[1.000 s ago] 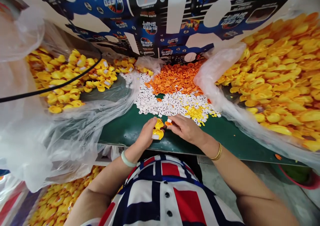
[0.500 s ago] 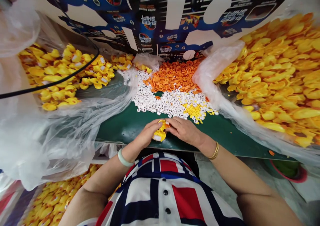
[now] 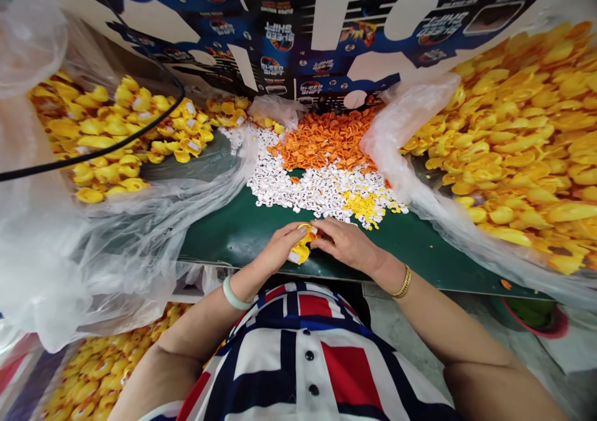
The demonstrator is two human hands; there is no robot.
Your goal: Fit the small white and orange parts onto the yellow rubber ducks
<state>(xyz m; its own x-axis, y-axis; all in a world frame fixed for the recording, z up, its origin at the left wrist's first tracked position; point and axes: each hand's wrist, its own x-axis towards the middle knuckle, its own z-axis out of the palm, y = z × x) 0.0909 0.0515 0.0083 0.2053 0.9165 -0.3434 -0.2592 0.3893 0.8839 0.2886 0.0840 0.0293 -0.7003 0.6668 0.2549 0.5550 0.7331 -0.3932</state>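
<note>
Above the near edge of the green table, my left hand (image 3: pixel 278 247) is closed on a small yellow plastic duck shell (image 3: pixel 301 254), its thumb lying over the top. A whitish patch shows on the shell's lower left end. From the other side, my right hand (image 3: pixel 346 242) has its fingers pinched at the shell's right edge, where a bit of orange shows by the fingertips. Those fingers partly hide the shell and the orange bit. Just beyond my hands lies a spread of small white pieces with dark marks (image 3: pixel 289 188), with small yellow pieces (image 3: pixel 364 204) at its right.
Orange pieces (image 3: pixel 331 138) are heaped behind the white ones. Yellow shells are piled at the left (image 3: pixel 112 122) and right (image 3: pixel 532 147), on clear plastic sheeting (image 3: pixel 140 222). A printed cardboard wall (image 3: pixel 275 35) stands behind. A black cable (image 3: pixel 116 148) crosses at left.
The duck shell has turned slightly between my hands, and its whitish patch shows less. My hands stay in nearly the same place.
</note>
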